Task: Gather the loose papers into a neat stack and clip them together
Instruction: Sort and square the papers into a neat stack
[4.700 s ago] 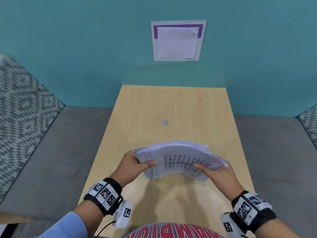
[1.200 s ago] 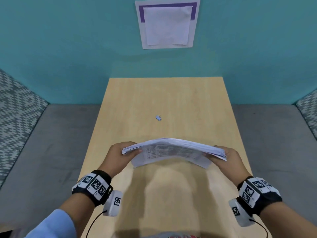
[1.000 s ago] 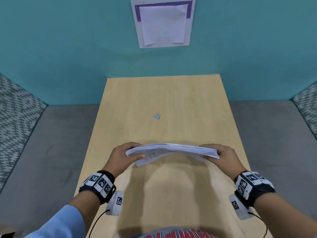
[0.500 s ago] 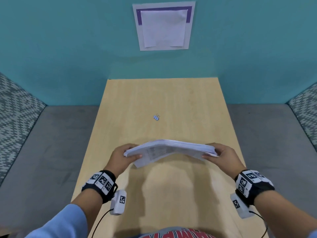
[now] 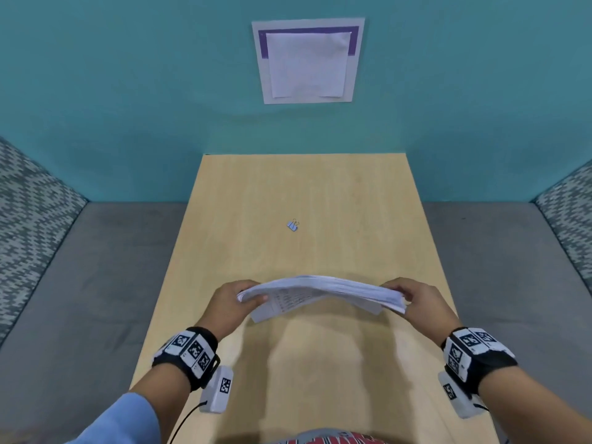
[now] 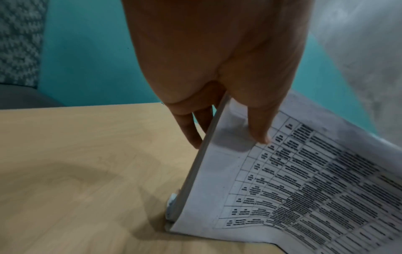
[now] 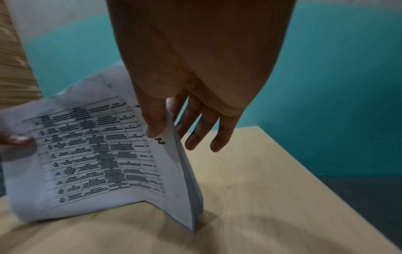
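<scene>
Gripping opposite short ends, the left hand [image 5: 229, 304] and right hand [image 5: 419, 301] each pinch the paper stack [image 5: 320, 291], thumb on the printed face and fingers behind, standing it on its lower edge on the wooden table [image 5: 304, 193]. To square it well, I judge the grip should loosen slightly so sheets can settle while the bottom edge is tapped down, then tighten again before reaching for the binder clip [image 5: 292, 225], which lies well apart toward the wall. Only the head view shows that clip; the wrist views reveal the stack's table-printed front sheet [image 6: 304, 180], and several sheet corners [image 6: 172, 204] sticking out unevenly at the lower left.
</scene>
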The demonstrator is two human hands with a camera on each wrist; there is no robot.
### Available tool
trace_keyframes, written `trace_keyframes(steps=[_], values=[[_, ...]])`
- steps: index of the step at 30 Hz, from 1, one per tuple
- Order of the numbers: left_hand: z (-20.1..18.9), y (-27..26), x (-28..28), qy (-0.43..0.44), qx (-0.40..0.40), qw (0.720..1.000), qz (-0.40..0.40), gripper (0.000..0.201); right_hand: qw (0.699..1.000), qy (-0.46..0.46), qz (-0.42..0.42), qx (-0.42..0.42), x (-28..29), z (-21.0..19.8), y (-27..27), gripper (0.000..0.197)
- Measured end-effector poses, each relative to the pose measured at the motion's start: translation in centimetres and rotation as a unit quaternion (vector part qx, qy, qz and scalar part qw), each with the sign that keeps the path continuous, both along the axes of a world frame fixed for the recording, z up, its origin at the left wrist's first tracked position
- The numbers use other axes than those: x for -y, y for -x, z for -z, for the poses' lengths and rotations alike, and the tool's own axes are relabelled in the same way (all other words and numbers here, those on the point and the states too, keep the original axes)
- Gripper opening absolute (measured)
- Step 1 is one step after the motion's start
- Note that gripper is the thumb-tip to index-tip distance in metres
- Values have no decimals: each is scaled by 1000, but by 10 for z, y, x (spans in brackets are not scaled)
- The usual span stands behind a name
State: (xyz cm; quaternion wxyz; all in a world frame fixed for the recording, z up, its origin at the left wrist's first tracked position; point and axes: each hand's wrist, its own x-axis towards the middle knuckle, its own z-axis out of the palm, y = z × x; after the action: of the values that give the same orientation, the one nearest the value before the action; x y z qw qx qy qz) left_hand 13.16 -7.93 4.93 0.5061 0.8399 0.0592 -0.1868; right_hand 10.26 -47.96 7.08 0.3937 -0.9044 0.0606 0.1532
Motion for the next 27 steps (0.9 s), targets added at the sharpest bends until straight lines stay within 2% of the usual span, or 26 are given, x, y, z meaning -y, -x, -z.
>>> trace_keyframes(steps=[3, 5, 8, 11, 12, 14, 16, 17, 18, 20, 21, 23, 25, 27], values=[[-5, 1, 2, -8, 18, 1000, -17, 11, 1000, 3, -19, -5, -2, -19, -4, 19], [-18, 0, 5, -4, 39, 999, -8, 9, 997, 44, -60, 14, -9, -33, -5, 22], [-47, 0, 17, -28, 93, 994, 41, 17, 976, 138, -142, 97, -36, -52, -7, 50], [-73, 1, 38, -98, 174, 972, 125, 14, 961, 138, -196, 135, -84, -67, -7, 72], [-80, 2, 45, -116, 200, 961, 152, 15, 961, 135, -198, 141, -101, -73, -7, 68], [-93, 4, 57, -125, 224, 952, 168, 19, 966, 124, -187, 131, -123, -77, -11, 40], [-104, 5, 59, -101, 211, 962, 143, 23, 971, 127, -173, 105, -125, -79, -15, 14], [-107, 6, 56, -68, 187, 973, 120, 26, 975, 107, -168, 97, -120, -78, -16, 17], [-107, 7, 50, -42, 160, 981, 104, 29, 980, 86, -158, 88, -114, -81, -15, 28], [-107, 10, 31, -20, 121, 987, 101, 26, 985, 41, -142, 89, -99, -86, -11, 34], [-106, 12, 23, -9, 107, 989, 103, 19, 987, 3, -136, 88, -91, -91, -8, 24], [-107, 17, 9, 14, 93, 990, 103, 9, 986, -109, -100, 75, -82, -107, -2, 42], [-114, 20, 5, 54, 111, 989, 83, 16, 978, -180, -63, 84, -75, -120, 2, 49], [-127, 23, 9, 155, 121, 979, 49, 8, 966, -231, -39, 110, -73, -131, 4, 32]])
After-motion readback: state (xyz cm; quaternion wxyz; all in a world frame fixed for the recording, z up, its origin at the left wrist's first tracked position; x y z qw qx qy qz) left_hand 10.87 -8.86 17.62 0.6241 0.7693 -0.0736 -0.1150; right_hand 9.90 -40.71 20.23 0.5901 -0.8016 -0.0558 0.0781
